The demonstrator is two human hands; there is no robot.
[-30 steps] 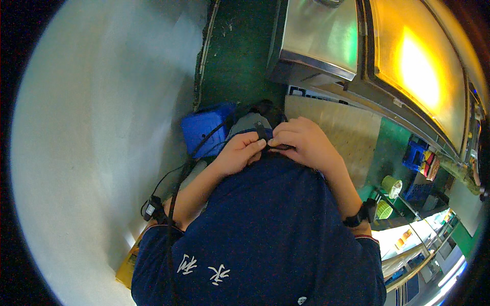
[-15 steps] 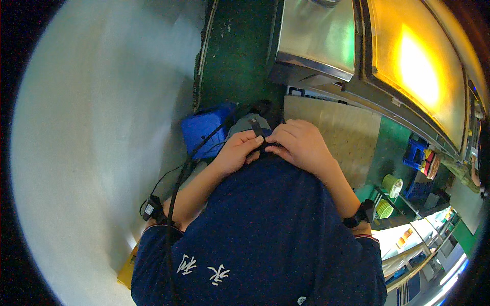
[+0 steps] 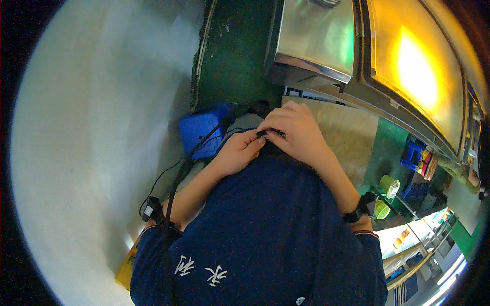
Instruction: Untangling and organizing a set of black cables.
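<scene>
Past your navy-blue cloth shirt (image 3: 255,214) lies dark-green floor (image 3: 232,56), a blue plastic box (image 3: 200,133) beyond its left, a silvery metal cabinet (image 3: 314,43) beyond its right. At its far edge, your left hand's (image 3: 236,154) fingers pinch a narrow black strip (image 3: 262,134); your right hand's (image 3: 300,131) curl over it, grip unclear.

Two white, brush-style Chinese characters stand out, tilted and side by side, on the chest of a dark navy-blue, short-sleeved cloth shirt (image 3: 265,219) worn by a person. A small, roundish white emblem (image 3: 300,301) sits on the same fabric at the picture's lower edge, its detail too tiny to decipher. On the left forearm, a small black strapped-on device (image 3: 152,209) bears a pale label, its print too small to read.
</scene>
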